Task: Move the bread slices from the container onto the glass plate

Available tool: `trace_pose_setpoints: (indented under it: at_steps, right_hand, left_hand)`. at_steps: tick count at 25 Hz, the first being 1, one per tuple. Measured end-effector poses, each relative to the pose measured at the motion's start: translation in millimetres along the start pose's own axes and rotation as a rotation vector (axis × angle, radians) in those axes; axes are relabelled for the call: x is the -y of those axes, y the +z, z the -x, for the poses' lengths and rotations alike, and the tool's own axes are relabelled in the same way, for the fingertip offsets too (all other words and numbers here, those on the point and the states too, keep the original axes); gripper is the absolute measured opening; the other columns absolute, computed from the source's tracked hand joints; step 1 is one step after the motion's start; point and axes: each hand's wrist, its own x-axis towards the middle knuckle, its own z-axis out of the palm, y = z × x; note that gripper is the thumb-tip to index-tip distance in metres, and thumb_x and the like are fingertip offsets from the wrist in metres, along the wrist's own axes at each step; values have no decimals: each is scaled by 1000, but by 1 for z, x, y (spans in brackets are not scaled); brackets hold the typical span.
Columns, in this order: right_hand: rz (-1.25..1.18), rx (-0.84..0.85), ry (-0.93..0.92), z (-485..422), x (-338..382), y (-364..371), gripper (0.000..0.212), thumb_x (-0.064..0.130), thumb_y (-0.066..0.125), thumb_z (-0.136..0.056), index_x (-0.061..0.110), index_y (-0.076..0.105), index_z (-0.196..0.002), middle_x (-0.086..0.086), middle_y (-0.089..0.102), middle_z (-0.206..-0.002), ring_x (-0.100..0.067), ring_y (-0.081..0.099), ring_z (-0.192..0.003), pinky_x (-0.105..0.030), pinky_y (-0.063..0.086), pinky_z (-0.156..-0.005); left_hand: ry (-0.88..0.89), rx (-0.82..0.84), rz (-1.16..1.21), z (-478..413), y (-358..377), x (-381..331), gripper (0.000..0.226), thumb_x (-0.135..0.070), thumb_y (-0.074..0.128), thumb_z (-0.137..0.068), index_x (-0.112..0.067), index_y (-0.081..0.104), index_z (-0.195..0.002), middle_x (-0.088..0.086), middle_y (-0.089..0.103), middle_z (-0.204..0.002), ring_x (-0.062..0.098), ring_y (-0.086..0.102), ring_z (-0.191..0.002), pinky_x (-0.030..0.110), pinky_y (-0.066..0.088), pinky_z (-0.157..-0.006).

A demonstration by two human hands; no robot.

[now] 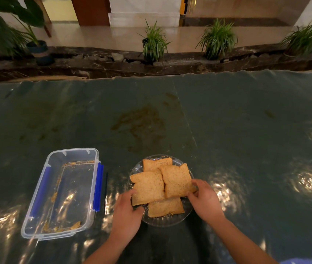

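Several brown bread slices (162,184) lie overlapping on the round glass plate (167,221) in front of me. My left hand (127,212) touches the near-left slice (148,187) at its lower left corner, fingers curled on its edge. My right hand (204,200) pinches the lower right corner of the right slice (177,180). The clear plastic container (37,220) with blue side clips sits to the left of the plate and holds only crumbs.
The table is covered with a dark green, shiny plastic sheet (227,121) with a brownish stain (142,124) beyond the plate. Behind the table's far edge runs a dark stone ledge with several potted plants (154,44).
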Motion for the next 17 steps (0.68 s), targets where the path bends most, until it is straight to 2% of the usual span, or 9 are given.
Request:
trace_pose_setpoints:
  at_steps: [2, 5, 7, 11, 14, 17]
  right_hand:
    - [6, 8, 4, -3, 2, -2, 37, 21, 66, -85, 18, 58, -122, 1, 61, -113, -9, 61, -79, -26, 51, -71]
    - [-7, -8, 9, -8, 5, -8, 37, 20, 64, -85, 18, 59, -121, -1, 62, -118, -16, 62, -91, -26, 46, -73]
    - [-14, -21, 9, -10, 7, -13, 39, 20, 65, -84, 17, 59, -123, -2, 62, -119, -17, 62, -95, -26, 45, -76]
    - [-65, -70, -25, -11, 23, -26, 38, 24, 65, -86, 18, 58, -123, 4, 64, -111, -13, 63, -87, -27, 48, -77]
    - [-87, -84, -82, -11, 41, -41, 39, 27, 64, -88, 19, 57, -125, 9, 65, -104, -8, 64, -81, -29, 51, -76]
    - [-90, -125, -153, -11, 64, -61, 39, 32, 63, -89, 21, 56, -126, 13, 64, -100, -1, 62, -78, -25, 48, -73]
  left_hand:
    - [15, -11, 1, -2, -2, -1, 49, -12, 64, -85, -20, 52, -132, -2, 54, -128, 10, 49, -115, 27, 40, -91]
    - [41, -25, -1, -7, -6, -5, 49, -15, 64, -87, -22, 51, -134, -1, 53, -134, 6, 44, -116, 27, 37, -96]
    - [42, -5, -14, -9, -11, -7, 54, -20, 64, -88, -22, 47, -139, 0, 51, -140, 12, 47, -124, 33, 39, -102]
    - [131, 34, -211, -19, -28, -12, 58, -34, 56, -93, -24, 36, -146, 3, 42, -151, 21, 41, -137, 43, 37, -112]
    - [232, -33, -453, -22, -44, -19, 63, -46, 43, -96, -24, 25, -152, 5, 28, -160, 24, 24, -148, 47, 29, -118]
    - [335, -99, -568, -24, -59, -32, 67, -46, 41, -95, -22, 20, -154, 9, 23, -163, 28, 14, -151, 47, 22, -121]
